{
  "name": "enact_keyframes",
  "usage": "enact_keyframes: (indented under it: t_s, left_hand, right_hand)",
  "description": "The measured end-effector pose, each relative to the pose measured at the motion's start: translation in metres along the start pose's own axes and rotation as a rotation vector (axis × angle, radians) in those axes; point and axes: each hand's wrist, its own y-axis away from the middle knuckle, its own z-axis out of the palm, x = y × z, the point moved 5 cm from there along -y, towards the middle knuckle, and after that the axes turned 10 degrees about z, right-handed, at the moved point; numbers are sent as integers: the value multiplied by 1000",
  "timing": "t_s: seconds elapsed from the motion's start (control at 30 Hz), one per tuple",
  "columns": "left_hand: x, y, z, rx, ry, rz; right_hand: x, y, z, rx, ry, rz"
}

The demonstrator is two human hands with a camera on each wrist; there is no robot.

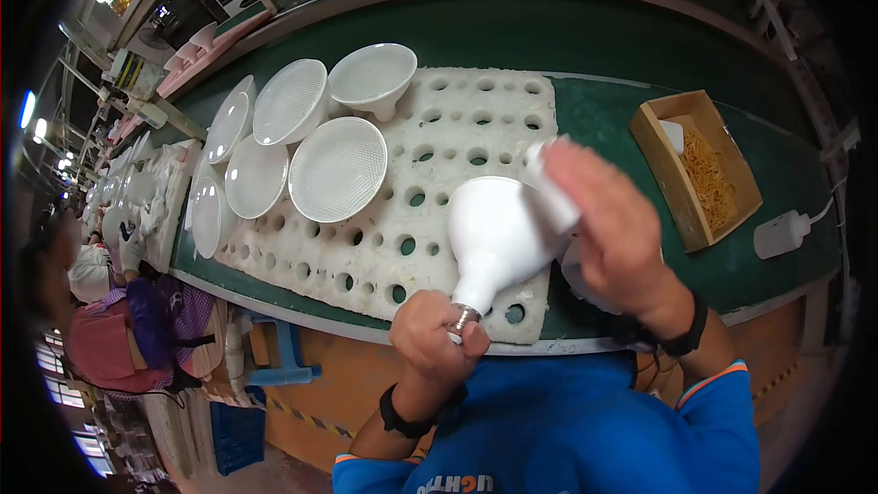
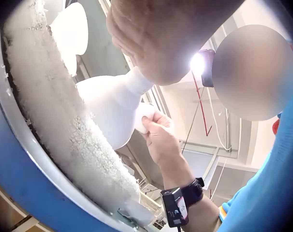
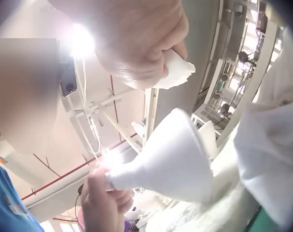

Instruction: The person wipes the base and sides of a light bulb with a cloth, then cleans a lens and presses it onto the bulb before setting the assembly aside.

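A white reflector light bulb (image 1: pixel 498 233) is tilted over the foam board, its wide face turned up and away from the person. My left hand (image 1: pixel 430 338) grips it low down, around the metal screw base (image 1: pixel 465 318). Beside the bulb's rim, my right hand (image 1: pixel 608 229) holds a white cloth (image 1: pixel 551 192). The right wrist view shows the cloth (image 3: pixel 178 70) pinched in the fingers, above the bulb (image 3: pixel 166 159). In the left wrist view the cloth (image 2: pixel 142 118) overlaps the bulb's side (image 2: pixel 110 104).
Several white reflector bulbs (image 1: pixel 338 169) stand face up in the holed foam board (image 1: pixel 430 178) at left. A cardboard box (image 1: pixel 695 169) with yellow rubber bands and a white corded device (image 1: pixel 782 236) lie on the green table to the right. Another person (image 1: pixel 119 338) works at far left.
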Motion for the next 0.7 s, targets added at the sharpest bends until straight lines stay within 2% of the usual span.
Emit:
enact_keyframes:
  t_s: [0.1, 0.13, 0.23, 0.3, 0.33, 0.4, 0.53, 0.57, 0.63, 0.7]
  left_hand:
    - [-4, 3, 0, 7, -2, 8]
    - [-4, 6, -1, 6, -16, 6]
    - [-5, 11, -4, -10, -36, 10]
    - [-5, 10, -3, -4, -35, 41]
    - [-3, 10, 0, 3, -28, 60]
    - [0, 8, 2, -4, -32, 22]
    - [8, -4, 4, -96, -38, 166]
    - [8, -6, 5, -119, -38, 173]
    - [10, -8, 6, -152, -49, 187]
    - [10, -10, 5, -164, -38, 178]
  right_hand:
    - [-52, 36, 29, -197, -162, -212]
    - [-46, 36, 29, -214, -180, -170]
    - [-2, 8, 15, -63, 97, -160]
    - [31, -7, 6, -10, 196, -15]
    - [28, -7, 2, -6, 133, 8]
    - [-6, 0, 5, -17, 24, -92]
    - [-38, 17, 22, -172, -60, -271]
    - [-19, 9, 19, -160, -13, -266]
    - [21, -5, 7, -102, 163, -61]
    - [50, -1, 1, -113, 134, 48]
